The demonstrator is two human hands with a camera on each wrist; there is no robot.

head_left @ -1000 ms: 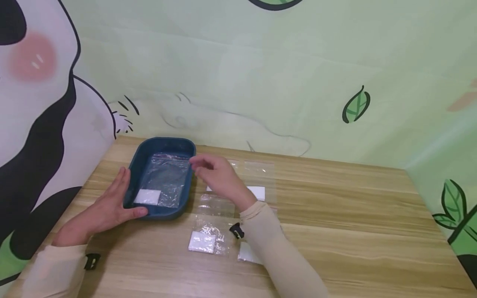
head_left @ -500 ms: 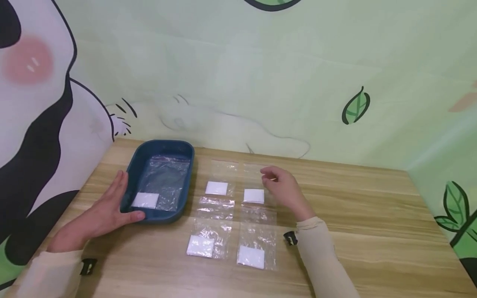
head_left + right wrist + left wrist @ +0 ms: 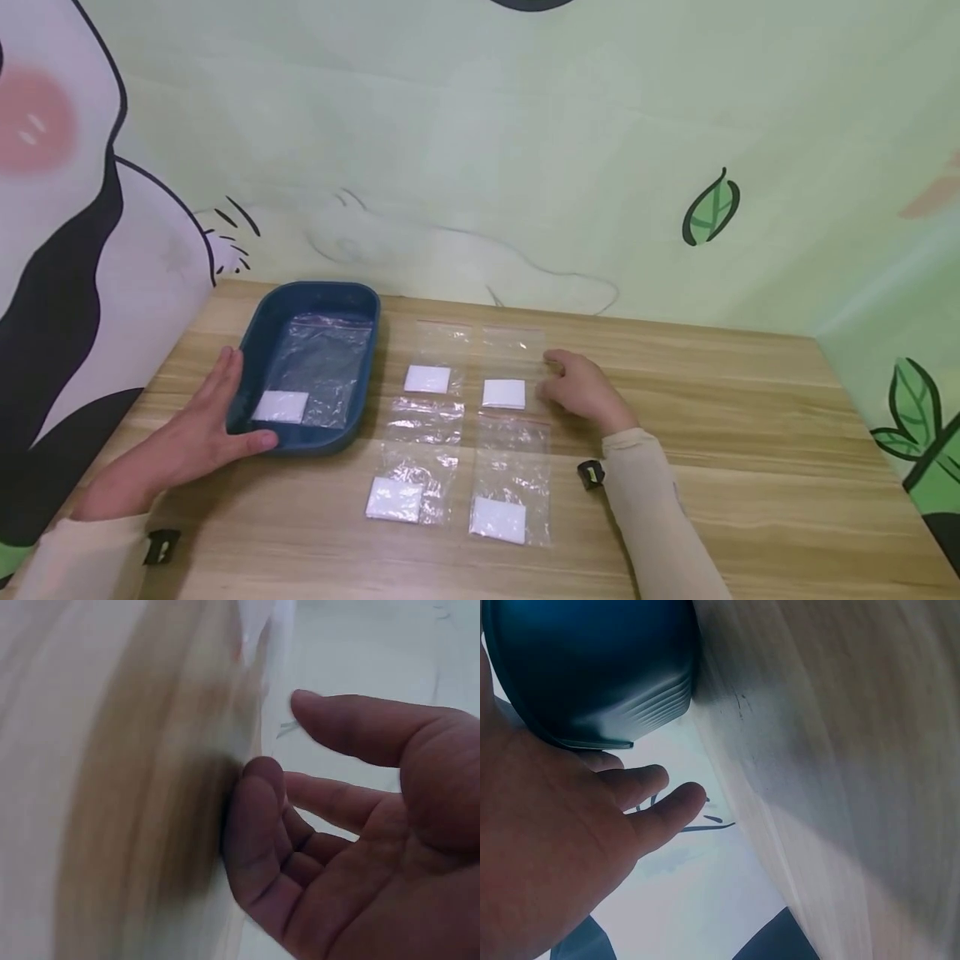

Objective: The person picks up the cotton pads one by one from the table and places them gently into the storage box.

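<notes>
A dark blue rectangular tray (image 3: pixel 370 358) stands at the left, holding a clear zip bag (image 3: pixel 318 358) with a white folded piece inside. My left hand (image 3: pixel 187 437) rests against its left side, fingers straight and thumb over the front edge. The left wrist view shows the fingers (image 3: pixel 664 817) spread beside the tray's underside (image 3: pixel 600 660). My right hand (image 3: pixel 587 390) is at the right edge of the back right zip bag (image 3: pixel 513 354). In the right wrist view, thumb and fingers of this hand (image 3: pixel 345 855) are apart, loosely bent, with nothing between them.
Three more zip bags lie flat on the wooden table (image 3: pixel 697 467): back left (image 3: pixel 444 340), front left (image 3: pixel 423 450) and front right (image 3: pixel 513 462). Each has a white piece inside. A printed cloth wall (image 3: pixel 450 150) rises behind the table.
My right hand has moved from the tray's right rim across to the far side of the bags, uncovering them. The left hand stays at the tray. The head view has shifted slightly.
</notes>
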